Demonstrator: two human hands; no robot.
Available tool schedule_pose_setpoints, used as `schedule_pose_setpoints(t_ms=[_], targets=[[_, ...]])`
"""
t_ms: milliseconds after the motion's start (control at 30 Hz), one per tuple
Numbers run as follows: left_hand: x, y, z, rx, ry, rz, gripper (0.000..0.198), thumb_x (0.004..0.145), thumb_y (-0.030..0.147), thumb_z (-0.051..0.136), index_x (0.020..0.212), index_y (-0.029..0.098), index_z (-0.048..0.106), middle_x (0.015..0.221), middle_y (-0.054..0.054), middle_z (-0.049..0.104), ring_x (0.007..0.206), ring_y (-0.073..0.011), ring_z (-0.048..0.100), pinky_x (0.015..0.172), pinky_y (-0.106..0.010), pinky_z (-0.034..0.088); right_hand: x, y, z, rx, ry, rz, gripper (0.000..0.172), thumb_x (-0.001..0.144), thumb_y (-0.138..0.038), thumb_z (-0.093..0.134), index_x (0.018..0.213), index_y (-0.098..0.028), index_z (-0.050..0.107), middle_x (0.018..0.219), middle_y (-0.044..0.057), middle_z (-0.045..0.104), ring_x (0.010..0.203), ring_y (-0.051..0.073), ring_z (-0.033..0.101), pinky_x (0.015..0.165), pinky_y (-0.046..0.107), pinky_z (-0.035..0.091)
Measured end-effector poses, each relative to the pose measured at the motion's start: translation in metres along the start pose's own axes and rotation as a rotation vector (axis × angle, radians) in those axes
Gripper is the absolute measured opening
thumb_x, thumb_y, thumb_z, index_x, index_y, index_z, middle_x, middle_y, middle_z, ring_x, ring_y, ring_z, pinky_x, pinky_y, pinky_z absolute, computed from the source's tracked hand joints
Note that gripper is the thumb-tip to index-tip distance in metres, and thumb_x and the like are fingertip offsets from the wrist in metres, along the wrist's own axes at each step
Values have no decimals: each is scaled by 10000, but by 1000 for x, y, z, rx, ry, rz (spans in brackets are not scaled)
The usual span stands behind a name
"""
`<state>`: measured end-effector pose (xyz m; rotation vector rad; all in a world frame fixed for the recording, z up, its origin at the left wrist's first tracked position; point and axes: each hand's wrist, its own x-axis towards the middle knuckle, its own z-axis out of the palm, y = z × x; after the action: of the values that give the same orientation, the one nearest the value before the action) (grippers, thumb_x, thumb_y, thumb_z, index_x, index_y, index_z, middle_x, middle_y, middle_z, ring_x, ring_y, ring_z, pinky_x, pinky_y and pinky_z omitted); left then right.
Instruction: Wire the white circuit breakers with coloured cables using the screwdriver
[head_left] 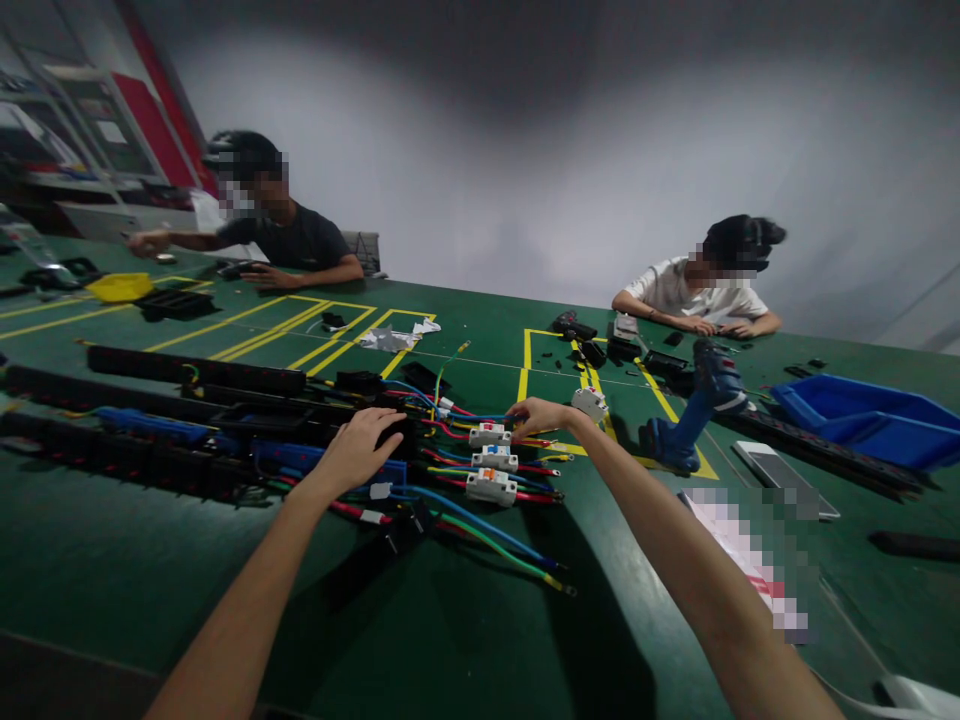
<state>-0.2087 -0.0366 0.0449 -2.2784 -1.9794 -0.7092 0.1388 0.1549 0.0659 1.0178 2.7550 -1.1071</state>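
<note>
My left hand [367, 445] lies palm down with fingers stretched over the ends of long black power strips [255, 410] at the left. My right hand [541, 416] is bent in a pinch, its fingertips closed on a blue wire [487, 416] just beyond the breakers; the exact grip is partly hidden. Nearest to it is a white circuit breaker [490, 435] with a red switch. Toward me follow a breaker with a blue switch [495, 458] and one with an orange switch [492, 487]. Coloured wires with metal lugs [555, 582] run out from the strips.
A blue cordless drill [686, 425] stands at the right, near a blue bin [862, 415] and a phone-like white slab [784, 480]. Another breaker [590, 403] lies beyond my right hand. Two people sit across the green table [450, 650]. A yellow tray [120, 288] is far left.
</note>
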Motion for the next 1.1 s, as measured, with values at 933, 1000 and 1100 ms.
schedule_pose_setpoints(t_ms=[933,1000,1100], targets=[[13,55,3,-63,9,143,315,916,345,480,1152,325,687,1252,-11,649,1178,-277,497,978,-495,371,-12,7,1,112,16,-21,608,684,-346,779,1243,-190,598,1066,47,672,912,180,630,788,264,491],[14,54,4,-60,19,137,316,920,362,479,1156,324,686,1250,-9,651,1171,-276,499,971,-491,374,-8,6,1,99,20,-14,542,734,-340,739,1234,-182,605,1054,50,675,894,172,635,760,250,496],[14,52,4,-52,19,125,327,928,378,463,1158,313,686,1251,-18,650,1166,-274,499,963,-483,382,4,3,1,63,26,8,451,793,-275,669,1226,-165,608,1063,61,679,885,160,644,732,228,501]])
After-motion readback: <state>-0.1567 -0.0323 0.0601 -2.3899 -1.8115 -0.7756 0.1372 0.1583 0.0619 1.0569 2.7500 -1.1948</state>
